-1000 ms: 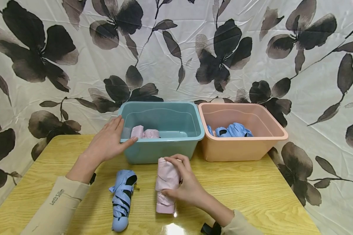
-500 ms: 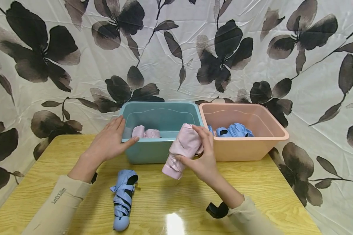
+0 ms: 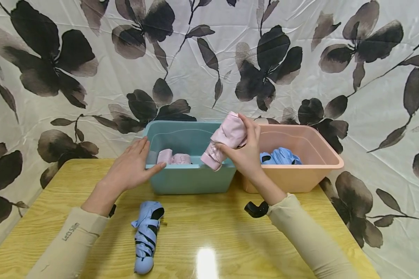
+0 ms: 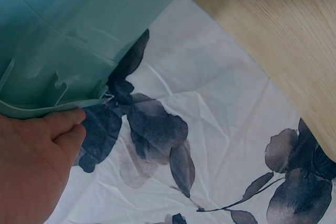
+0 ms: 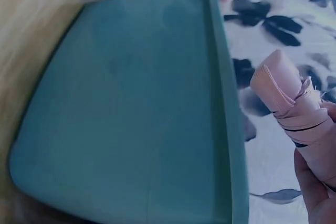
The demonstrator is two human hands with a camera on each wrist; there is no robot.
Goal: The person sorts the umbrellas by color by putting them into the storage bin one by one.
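Note:
My right hand [image 3: 247, 155] grips a pink folded umbrella [image 3: 228, 135], tilted, over the front right part of the teal bin [image 3: 188, 180]. In the right wrist view the umbrella's rounded end [image 5: 278, 80] sticks out beyond the bin's rim. My left hand [image 3: 130, 166] rests on the bin's left rim with fingers straight and thumb over the front corner; the left wrist view has its fingers [image 4: 65, 121] right at that rim. Inside the teal bin lie pink folded umbrellas [image 3: 181, 159], partly hidden by the front wall.
A peach bin [image 3: 290, 178] stands right of the teal one, with blue folded umbrellas [image 3: 283, 156] in it. Another blue folded umbrella [image 3: 146, 236] lies on the wooden table [image 3: 195, 224] near the left forearm. Behind the bins hangs a flowered cloth [image 3: 209, 58].
My right hand has lifted the pink umbrella from the table, up and to the right, tilting it over the teal bin's front rim. My left hand has stayed on the bin.

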